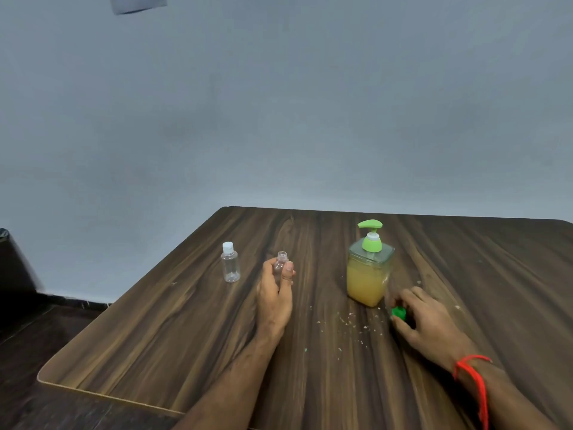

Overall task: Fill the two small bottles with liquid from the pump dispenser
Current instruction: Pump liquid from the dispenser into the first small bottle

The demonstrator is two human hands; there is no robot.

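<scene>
Plain grey-blue wall backs a dark wood-grain tabletop whose left corner juts toward the camera. Toward the far left edge a capped small bottle, clear with a white flip cap, stands upright and looks empty. Just to its right the left hand rests on the tabletop, its fingers and thumb pinching an uncapped small bottle, also clear and upright, open neck up. Further right, nearer the far edge, the pump dispenser stands upright: a square clear jar a good part full of yellow-orange liquid, with a light green pump head whose spout points left. Close in front of the jar's right side the right hand lies on the tabletop, fingers curled around a small green cap. A red thread circles that wrist. Pale crumbs are scattered on the wood between the two hands.
</scene>
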